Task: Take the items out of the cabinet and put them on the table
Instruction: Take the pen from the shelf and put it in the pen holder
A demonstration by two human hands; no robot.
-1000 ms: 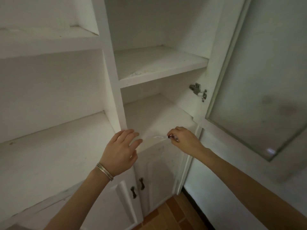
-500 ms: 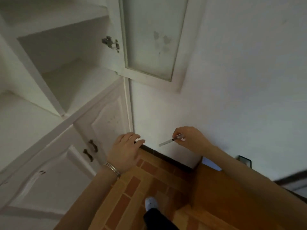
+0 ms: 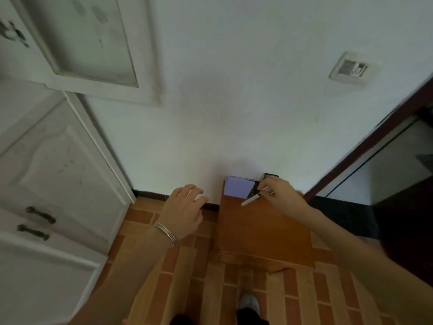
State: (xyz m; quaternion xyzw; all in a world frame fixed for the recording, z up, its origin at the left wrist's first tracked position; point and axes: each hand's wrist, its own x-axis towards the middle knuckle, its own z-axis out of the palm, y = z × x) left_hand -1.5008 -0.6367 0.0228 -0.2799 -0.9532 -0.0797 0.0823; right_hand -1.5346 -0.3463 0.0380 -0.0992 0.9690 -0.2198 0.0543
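Right hand [image 3: 280,195] with pen [image 3: 250,200] over wooden table [image 3: 264,233], tiled floor [image 3: 187,277] below.

I can read no text, label, brand or number anywhere in my head view. The wall plate [image 3: 350,68] in the upper right of the frame carries dark markings, but they are too blurred for me to make out as letters or signs. The lilac card [image 3: 237,189] at the far end of the wooden table [image 3: 264,231], centre of the frame, looks blank. The pen [image 3: 250,201] pinched in my right hand [image 3: 282,195] shows no lettering I can read.
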